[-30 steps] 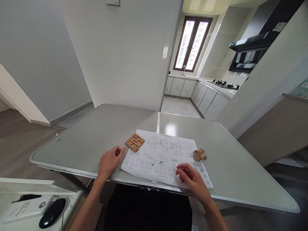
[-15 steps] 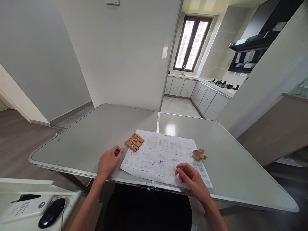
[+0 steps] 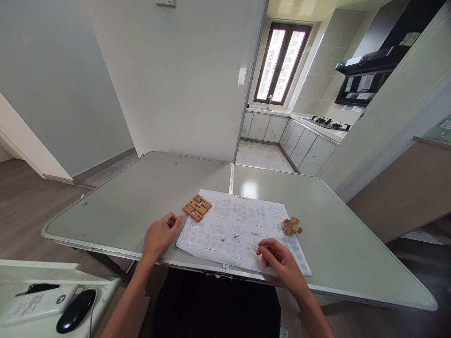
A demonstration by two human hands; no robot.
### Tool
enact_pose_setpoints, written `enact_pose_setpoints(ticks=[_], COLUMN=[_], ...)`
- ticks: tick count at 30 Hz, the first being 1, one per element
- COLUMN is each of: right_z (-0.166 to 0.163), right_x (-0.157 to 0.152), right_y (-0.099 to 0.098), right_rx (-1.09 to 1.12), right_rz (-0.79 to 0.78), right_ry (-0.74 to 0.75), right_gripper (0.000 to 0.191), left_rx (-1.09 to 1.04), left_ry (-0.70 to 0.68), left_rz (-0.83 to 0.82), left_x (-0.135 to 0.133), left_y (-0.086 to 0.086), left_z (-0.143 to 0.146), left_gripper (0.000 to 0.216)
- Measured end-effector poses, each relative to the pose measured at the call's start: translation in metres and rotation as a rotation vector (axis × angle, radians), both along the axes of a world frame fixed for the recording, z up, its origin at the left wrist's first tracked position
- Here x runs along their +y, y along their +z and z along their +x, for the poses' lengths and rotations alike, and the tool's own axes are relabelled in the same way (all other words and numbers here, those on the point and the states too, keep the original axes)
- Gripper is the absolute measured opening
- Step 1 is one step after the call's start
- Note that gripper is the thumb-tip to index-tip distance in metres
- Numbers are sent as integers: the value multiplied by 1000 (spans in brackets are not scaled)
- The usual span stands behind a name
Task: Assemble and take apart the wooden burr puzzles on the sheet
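Observation:
My left hand rests on the table by the left edge of a printed sheet, its fingers curled into a loose fist with nothing visible in it. Just beyond its fingertips lie several flat wooden puzzle pieces with cut-outs, side by side, partly over the sheet's upper left edge. Over the sheet's lower right part is my right hand, half open and empty, thumb and fingers loosely bent and apart. A cross-shaped wooden block puzzle sits at the sheet's right edge, beyond my right hand and not touched.
The grey folding table has a seam down its middle. A small teal piece lies near its left edge. At lower left, a side surface holds a white device and a black mouse. A kitchen with a window lies behind.

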State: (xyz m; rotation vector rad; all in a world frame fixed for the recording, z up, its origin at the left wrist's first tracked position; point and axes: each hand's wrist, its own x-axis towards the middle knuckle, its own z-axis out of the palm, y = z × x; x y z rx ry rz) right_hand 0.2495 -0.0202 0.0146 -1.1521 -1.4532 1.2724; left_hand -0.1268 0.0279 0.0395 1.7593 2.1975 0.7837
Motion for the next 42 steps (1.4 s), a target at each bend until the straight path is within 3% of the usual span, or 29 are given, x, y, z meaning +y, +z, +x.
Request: enact_pose_setpoints(ticks=[33, 36, 42], right_z=[1, 1, 4], right_x=[2, 4, 11], right_y=[-5, -11, -16], right_rx=[34, 129, 533], right_rz=[9, 9, -16], right_ry=[-5, -122, -552], right_gripper=[34, 38, 59], left_rx=[-10, -8, -21], left_ry=[-7, -12, -8], left_rz=[4, 12, 12], left_x=[1, 1, 1], left_y=[-3, -3, -3], left_z=[-2, -3, -2], left_gripper=[45, 45, 45])
